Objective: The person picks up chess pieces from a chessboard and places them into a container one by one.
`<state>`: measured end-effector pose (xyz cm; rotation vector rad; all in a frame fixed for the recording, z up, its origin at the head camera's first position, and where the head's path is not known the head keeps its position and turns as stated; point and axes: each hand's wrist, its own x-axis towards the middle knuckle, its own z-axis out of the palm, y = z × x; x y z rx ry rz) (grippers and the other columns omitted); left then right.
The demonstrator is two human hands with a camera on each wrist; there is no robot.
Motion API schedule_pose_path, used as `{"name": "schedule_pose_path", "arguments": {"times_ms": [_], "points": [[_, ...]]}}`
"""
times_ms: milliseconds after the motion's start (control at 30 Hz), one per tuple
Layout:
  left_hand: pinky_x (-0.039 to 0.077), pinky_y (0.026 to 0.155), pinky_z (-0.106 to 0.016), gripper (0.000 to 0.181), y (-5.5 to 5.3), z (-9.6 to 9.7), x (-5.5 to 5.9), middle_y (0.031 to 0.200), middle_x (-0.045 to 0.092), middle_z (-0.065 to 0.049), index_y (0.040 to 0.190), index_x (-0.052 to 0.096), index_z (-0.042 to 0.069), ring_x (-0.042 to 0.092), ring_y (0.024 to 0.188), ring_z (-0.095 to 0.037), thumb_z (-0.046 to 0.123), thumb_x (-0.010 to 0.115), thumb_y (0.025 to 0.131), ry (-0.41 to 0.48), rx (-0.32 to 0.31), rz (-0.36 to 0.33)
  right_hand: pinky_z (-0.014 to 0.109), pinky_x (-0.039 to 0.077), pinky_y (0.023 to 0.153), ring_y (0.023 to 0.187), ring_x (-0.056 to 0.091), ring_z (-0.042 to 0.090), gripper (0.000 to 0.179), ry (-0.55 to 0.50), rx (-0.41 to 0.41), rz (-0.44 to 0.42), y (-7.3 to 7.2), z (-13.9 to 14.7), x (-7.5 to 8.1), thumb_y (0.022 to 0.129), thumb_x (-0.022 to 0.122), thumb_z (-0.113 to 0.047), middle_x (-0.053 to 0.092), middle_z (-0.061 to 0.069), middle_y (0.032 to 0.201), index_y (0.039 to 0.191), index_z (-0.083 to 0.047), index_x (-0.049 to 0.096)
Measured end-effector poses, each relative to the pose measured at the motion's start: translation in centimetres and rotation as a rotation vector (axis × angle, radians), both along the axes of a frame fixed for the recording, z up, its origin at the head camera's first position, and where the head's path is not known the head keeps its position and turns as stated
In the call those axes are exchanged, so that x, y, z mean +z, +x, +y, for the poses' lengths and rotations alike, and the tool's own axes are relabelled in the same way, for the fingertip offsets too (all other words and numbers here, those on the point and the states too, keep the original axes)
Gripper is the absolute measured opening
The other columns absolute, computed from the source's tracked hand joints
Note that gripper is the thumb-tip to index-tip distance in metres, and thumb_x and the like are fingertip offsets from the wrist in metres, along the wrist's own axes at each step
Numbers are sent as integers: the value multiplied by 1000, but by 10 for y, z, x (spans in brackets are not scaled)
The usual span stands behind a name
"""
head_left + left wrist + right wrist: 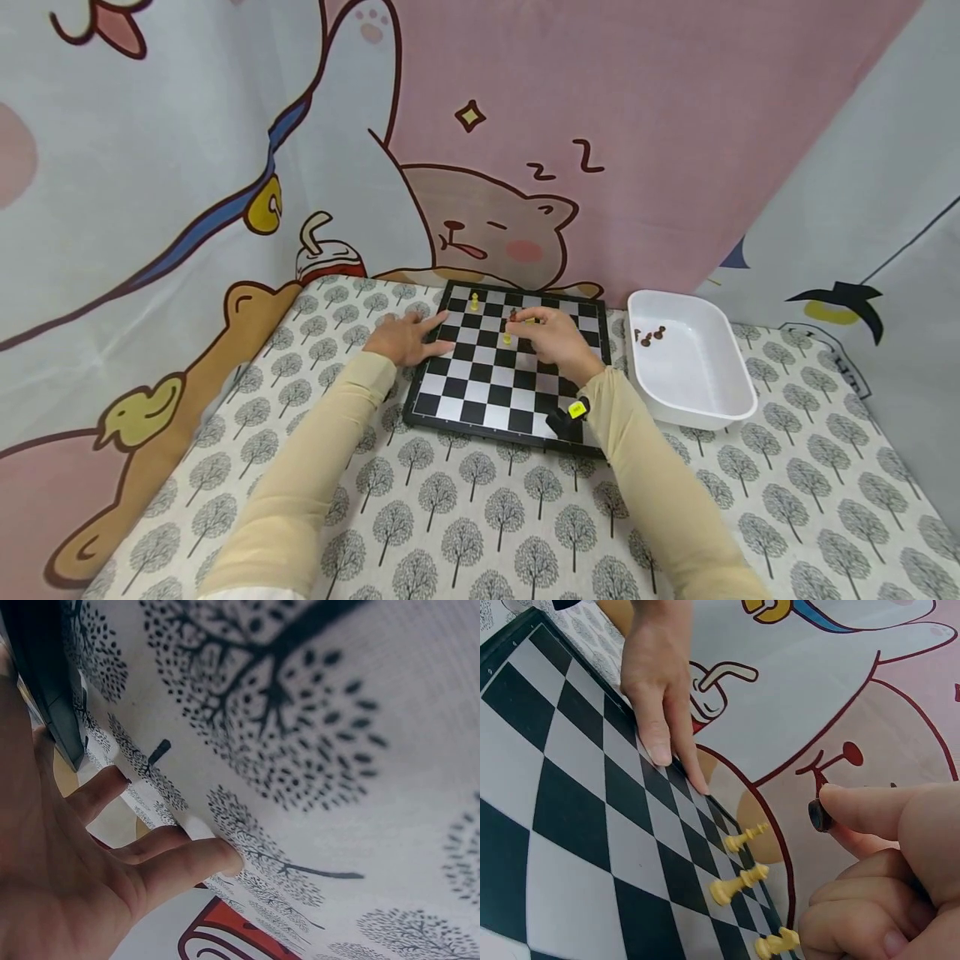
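Observation:
A black-and-white chessboard (471, 392) lies on the tree-print cloth. My right hand (557, 340) is over its far right part, pinching a dark brown chess piece (819, 815) between thumb and finger; the fingers hide most of the piece. Yellow chess pieces stand on the board: one (475, 302) near the far left corner, another (507, 339) just below the right fingertips, and a yellow knight (776, 943) close to the right hand in the right wrist view. At the board's left edge rests my left hand (405, 339), its fingers extended and spread, thumb and index finger touching the border.
Right of the board stands a white plastic tub (693, 412) with several brown chess pieces (647, 340) in it. A printed cartoon curtain (637, 83) rises directly behind the board. A black wrist strap with a yellow-marked device (577, 409) sits on the right wrist.

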<state>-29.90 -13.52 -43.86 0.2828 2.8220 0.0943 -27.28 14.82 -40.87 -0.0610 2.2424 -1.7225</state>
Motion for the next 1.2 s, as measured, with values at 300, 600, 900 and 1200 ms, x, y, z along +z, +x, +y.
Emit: {"name": "schedule_pose_path", "arguments": {"times_ms": [300,600,900,1200], "points": [[44,108,-70,79,-3,-1,-2,172,18,-10,161,5,49,24,151,-57,83,30,94,-2,-5,-13,26,24,44,42,21,7,39,35,-8,28,2,21,8,94,75,-33,30,-13,47,124,-11,67],[44,108,-70,79,-3,1,0,172,18,-10,161,5,50,23,151,-57,83,30,94,-1,-6,-12,26,24,44,41,20,5,39,85,-45,74,-3,48,17,94,75,-38,31,-15,47,122,-11,67],[42,110,-71,80,-4,-1,0,172,17,-11,161,4,49,22,150,-58,83,30,94,-10,-9,-17,25,32,47,43,25,4,41,134,-100,80,-5,69,22,93,74,-41,53,-18,70,121,-11,65],[39,112,-72,80,-3,0,0,173,16,-10,161,4,50,22,151,-57,83,30,93,3,-4,-23,21,30,43,44,26,2,37,142,-141,85,-4,94,22,96,71,-36,60,-20,77,120,-9,63]]}}
